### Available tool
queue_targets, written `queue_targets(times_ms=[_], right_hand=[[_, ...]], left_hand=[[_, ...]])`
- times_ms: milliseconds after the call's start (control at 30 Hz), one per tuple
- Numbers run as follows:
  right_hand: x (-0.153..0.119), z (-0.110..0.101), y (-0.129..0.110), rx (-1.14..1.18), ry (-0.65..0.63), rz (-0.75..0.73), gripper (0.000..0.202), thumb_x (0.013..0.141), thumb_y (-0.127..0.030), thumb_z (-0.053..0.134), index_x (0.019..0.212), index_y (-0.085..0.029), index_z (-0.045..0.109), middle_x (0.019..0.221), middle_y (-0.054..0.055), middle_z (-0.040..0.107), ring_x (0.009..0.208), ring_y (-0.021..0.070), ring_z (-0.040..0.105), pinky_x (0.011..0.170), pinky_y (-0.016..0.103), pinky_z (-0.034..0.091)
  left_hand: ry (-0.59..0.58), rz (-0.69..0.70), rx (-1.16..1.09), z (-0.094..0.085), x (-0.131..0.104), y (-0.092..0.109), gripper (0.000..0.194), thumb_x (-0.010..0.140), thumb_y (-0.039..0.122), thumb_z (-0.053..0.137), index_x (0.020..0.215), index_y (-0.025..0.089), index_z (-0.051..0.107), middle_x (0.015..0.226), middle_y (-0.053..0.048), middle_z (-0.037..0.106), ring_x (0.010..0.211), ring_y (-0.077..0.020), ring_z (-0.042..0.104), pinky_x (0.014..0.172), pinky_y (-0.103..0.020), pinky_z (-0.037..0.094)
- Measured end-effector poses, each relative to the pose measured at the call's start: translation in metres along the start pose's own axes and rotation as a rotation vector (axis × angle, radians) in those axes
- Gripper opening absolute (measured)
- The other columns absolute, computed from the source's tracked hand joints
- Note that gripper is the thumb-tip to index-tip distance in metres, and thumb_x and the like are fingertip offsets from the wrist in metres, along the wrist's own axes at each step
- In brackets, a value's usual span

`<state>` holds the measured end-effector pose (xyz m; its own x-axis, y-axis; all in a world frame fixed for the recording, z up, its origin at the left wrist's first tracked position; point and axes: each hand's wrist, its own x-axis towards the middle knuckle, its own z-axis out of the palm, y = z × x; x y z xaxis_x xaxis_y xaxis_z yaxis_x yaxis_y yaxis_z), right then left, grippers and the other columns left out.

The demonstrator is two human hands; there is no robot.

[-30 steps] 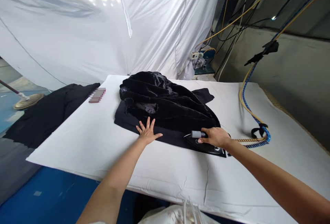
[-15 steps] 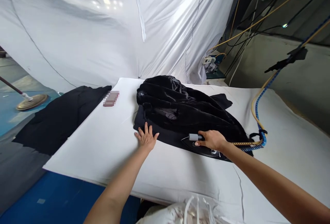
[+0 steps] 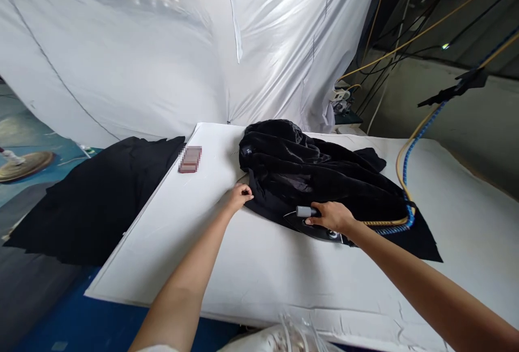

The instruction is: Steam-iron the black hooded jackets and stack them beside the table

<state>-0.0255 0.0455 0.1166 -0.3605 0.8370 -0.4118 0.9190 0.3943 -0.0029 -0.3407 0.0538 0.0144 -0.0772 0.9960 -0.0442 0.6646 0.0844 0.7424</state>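
Observation:
A black garment with a shiny, plush-looking lining lies spread on the white padded table. My left hand is closed at its left end, thumb and fingers pinching the flat black edge. My right hand grips the grey-tipped handle of a clothes iron, whose dark soleplate rests on the garment's near border. A blue cord and a yellow hose run from the iron's back up to the right. A small label shows near the collar end of the garment.
Black cloth hangs over the left side of the white table. A blurred reddish object lies near the far left corner. White sheeting hangs behind. A clear plastic bag sits at the near edge.
My left hand has gone from lying flat with spread fingers to pinching the garment's edge. The garment has shifted right and its lower right part fans out; the iron stays in my right hand.

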Motion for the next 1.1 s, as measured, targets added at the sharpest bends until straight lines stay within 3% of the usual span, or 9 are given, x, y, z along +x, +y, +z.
queue_targets(times_ms=[133, 267, 333, 467, 567, 667, 833, 967, 1100], right_hand=[[0.009, -0.003, -0.021, 0.021, -0.013, 0.045, 0.075, 0.069, -0.077, 0.034, 0.115, -0.023, 0.055, 0.081, 0.009, 0.067, 0.08, 0.0271, 0.062, 0.063, 0.032, 0.041], [0.012, -0.004, -0.035, 0.001, 0.011, 0.042, 0.068, 0.073, -0.074, 0.031, 0.113, -0.025, 0.055, 0.083, 0.008, 0.067, 0.08, 0.0266, 0.062, 0.063, 0.032, 0.04], [0.014, -0.005, -0.04, 0.0, 0.016, 0.047, 0.064, 0.075, -0.072, 0.031, 0.113, -0.026, 0.055, 0.082, 0.007, 0.067, 0.081, 0.0264, 0.062, 0.063, 0.032, 0.04], [0.017, -0.007, -0.051, 0.007, 0.001, 0.061, 0.063, 0.073, -0.073, 0.034, 0.111, -0.028, 0.057, 0.077, 0.006, 0.066, 0.08, 0.0264, 0.062, 0.064, 0.031, 0.04], [0.021, -0.007, -0.059, 0.016, 0.008, 0.083, 0.064, 0.069, -0.075, 0.037, 0.11, -0.029, 0.057, 0.079, 0.005, 0.067, 0.081, 0.026, 0.062, 0.064, 0.031, 0.04], [0.024, -0.006, -0.068, 0.035, 0.007, 0.113, 0.063, 0.069, -0.075, 0.038, 0.109, -0.03, 0.057, 0.081, 0.005, 0.067, 0.081, 0.0255, 0.062, 0.063, 0.031, 0.041], [0.031, -0.003, -0.077, 0.067, 0.007, 0.15, 0.059, 0.071, -0.074, 0.037, 0.106, -0.03, 0.056, 0.083, 0.005, 0.067, 0.08, 0.0256, 0.063, 0.062, 0.031, 0.041], [0.037, -0.003, -0.085, 0.102, 0.02, 0.225, 0.06, 0.073, -0.074, 0.033, 0.107, -0.029, 0.054, 0.084, 0.005, 0.068, 0.08, 0.026, 0.063, 0.061, 0.031, 0.041], [0.043, -0.006, -0.096, 0.124, 0.02, 0.255, 0.062, 0.074, -0.075, 0.028, 0.109, -0.029, 0.052, 0.082, 0.005, 0.067, 0.078, 0.0261, 0.063, 0.061, 0.032, 0.042]], left_hand=[[-0.052, 0.125, 0.124, 0.009, -0.012, 0.008, 0.023, 0.071, 0.005, 0.049, 0.086, 0.022, 0.055, 0.094, 0.0, 0.053, 0.087, -0.0118, 0.054, 0.079, -0.024, 0.041], [-0.237, -0.133, 0.367, 0.004, -0.024, 0.009, 0.031, 0.071, 0.01, 0.052, 0.099, 0.022, 0.052, 0.096, -0.008, 0.057, 0.087, -0.0214, 0.059, 0.074, -0.033, 0.044], [-0.235, -0.261, 0.402, -0.007, -0.012, 0.008, 0.032, 0.066, 0.016, 0.062, 0.096, 0.019, 0.053, 0.101, -0.013, 0.058, 0.095, -0.0282, 0.057, 0.076, -0.037, 0.044], [-0.08, -0.345, 0.0, -0.031, 0.034, 0.008, 0.04, 0.063, 0.035, 0.069, 0.094, 0.015, 0.054, 0.102, -0.014, 0.06, 0.094, -0.0256, 0.059, 0.077, -0.035, 0.047], [-0.236, -0.391, -0.464, -0.033, 0.065, 0.012, 0.041, 0.074, 0.051, 0.054, 0.091, 0.013, 0.057, 0.088, -0.011, 0.066, 0.081, -0.0202, 0.063, 0.07, -0.032, 0.051], [-0.356, -0.377, -0.553, -0.016, 0.08, 0.018, 0.035, 0.075, 0.047, 0.054, 0.084, 0.014, 0.062, 0.077, -0.009, 0.069, 0.073, -0.02, 0.065, 0.065, -0.032, 0.053], [-0.133, -0.274, -0.449, 0.011, 0.085, 0.01, 0.025, 0.077, 0.026, 0.053, 0.098, 0.016, 0.062, 0.098, -0.007, 0.068, 0.098, -0.0203, 0.06, 0.085, -0.031, 0.047], [0.034, -0.267, -0.366, 0.007, 0.088, -0.009, 0.025, 0.082, 0.024, 0.044, 0.099, 0.014, 0.06, 0.11, -0.012, 0.062, 0.112, -0.0227, 0.052, 0.095, -0.033, 0.038], [0.109, -0.233, -0.297, -0.002, 0.079, -0.015, 0.031, 0.079, 0.036, 0.053, 0.101, 0.014, 0.055, 0.104, -0.013, 0.063, 0.103, -0.024, 0.057, 0.087, -0.032, 0.043]])
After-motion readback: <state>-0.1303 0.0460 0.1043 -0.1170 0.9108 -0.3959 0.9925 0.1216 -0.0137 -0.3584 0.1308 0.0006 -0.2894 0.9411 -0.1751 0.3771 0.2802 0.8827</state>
